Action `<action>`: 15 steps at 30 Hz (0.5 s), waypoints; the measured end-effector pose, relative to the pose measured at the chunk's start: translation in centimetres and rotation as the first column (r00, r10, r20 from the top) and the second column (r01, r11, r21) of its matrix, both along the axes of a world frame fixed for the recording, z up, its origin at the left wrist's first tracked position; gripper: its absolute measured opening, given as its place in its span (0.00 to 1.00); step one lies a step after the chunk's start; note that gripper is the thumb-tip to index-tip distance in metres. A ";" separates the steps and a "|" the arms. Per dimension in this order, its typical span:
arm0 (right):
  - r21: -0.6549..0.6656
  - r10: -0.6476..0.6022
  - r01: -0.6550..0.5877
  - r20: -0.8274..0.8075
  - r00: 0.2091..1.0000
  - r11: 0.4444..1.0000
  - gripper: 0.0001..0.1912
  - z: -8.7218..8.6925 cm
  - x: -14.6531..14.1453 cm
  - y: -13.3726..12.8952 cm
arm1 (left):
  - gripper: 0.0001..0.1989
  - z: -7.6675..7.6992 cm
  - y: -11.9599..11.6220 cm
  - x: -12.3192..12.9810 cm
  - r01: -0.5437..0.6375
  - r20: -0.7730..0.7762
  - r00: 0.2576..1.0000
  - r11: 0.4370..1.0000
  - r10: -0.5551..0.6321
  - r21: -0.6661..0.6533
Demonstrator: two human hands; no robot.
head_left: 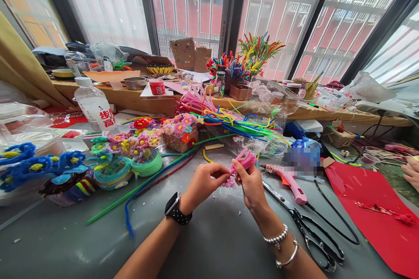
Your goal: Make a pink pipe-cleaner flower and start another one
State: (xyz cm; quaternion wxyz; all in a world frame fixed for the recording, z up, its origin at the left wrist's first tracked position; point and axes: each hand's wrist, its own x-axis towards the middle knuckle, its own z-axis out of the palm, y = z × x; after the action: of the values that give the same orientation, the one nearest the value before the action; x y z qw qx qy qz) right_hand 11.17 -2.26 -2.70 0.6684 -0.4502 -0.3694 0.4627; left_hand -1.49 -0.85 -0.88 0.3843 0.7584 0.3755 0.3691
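My right hand [250, 183] is closed around a pink fuzzy bundle [246, 159] of pipe cleaner pieces above the middle of the grey table [209, 235]. Close on its left, my left hand [207, 183] has its thumb and fingertips pinched together at the lower edge of the bundle; whatever lies between them is too small to make out. Pink trimmings [228, 182] are scattered on the table just beneath the hands. A pink glue gun [291, 183] and black-handled scissors [303, 222] lie right of my right hand.
Pipe cleaner flower pots [147, 165] stand at the left, by a plastic bottle [94, 107]. Loose pipe cleaners [242, 125] lie behind my hands. A red sheet [369, 209] covers the right side, where another person's hand [411, 172] shows at the edge.
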 end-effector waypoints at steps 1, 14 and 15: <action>0.006 -0.002 0.002 -0.003 1.000 1.000 0.14 0.0 0.0 0.0 | 0.10 -0.1 0.1 0.0 0.013 0.039 0.999 0.998 -0.011 -0.060; -0.142 0.273 -0.265 0.036 0.961 0.954 0.18 1.0 1.1 -0.1 | 0.13 0.7 0.4 -0.6 0.195 0.206 0.973 0.851 -0.104 -0.488; -0.138 0.250 -0.243 0.032 0.968 0.960 0.18 1.1 1.1 -0.1 | 0.13 0.7 0.4 -0.6 0.211 0.206 0.971 0.838 -0.121 -0.504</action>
State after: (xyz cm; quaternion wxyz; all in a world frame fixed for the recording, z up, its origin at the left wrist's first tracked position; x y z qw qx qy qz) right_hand 12.31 -2.39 -1.60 0.5650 -0.4553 -0.4071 0.5548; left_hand -2.12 -0.47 -0.23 0.6359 0.6219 0.3610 0.2802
